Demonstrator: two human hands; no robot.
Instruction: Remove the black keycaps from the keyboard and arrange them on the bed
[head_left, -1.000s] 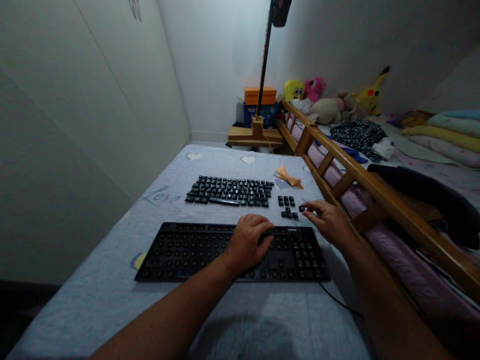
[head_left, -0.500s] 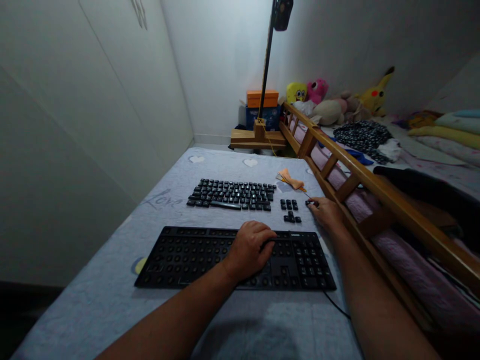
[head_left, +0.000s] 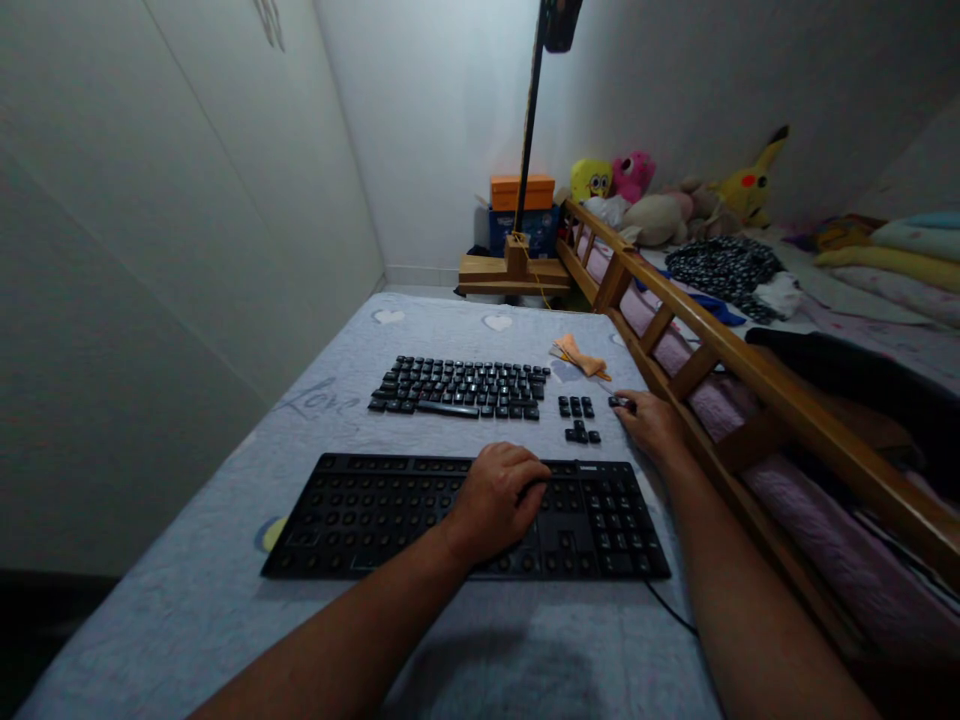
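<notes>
Currently, through the head view, I have both hands over a patterned sheet (head_left: 225, 570). My left hand (head_left: 499, 500) lies on the keyboard (head_left: 375, 515), a little right of its middle, with fingers bent and thumb tucked near the index finger. I cannot tell whether it encloses anything. My right hand (head_left: 651, 425) reaches beyond the keyboard's far right corner, thumb and fingertips drawn together at a loose cap (head_left: 615, 401). I note contact or near contact there; the detail is too small to tell whether the cap is pinched or only touched.

The keyboard lies flat and near. I find its main section stripped to bare posts, while the number pad (head_left: 616, 520) at its right end bears its caps. A cable (head_left: 671, 605) leaves the near edge at the right.

Beyond it I record the removed caps, laid out in keyboard order: the main caps (head_left: 465, 388) in one large block with the space bar (head_left: 448, 409) in the nearest row; then, to the right, the six caps (head_left: 575, 407) in two rows of three; nearer me, the arrow caps (head_left: 580, 433) in an inverted T. The loose cap sits to the right of the six, apart from them. Farther off lies an orange cloth (head_left: 581, 357). A wooden rail (head_left: 697, 330) runs along the right side.
</notes>
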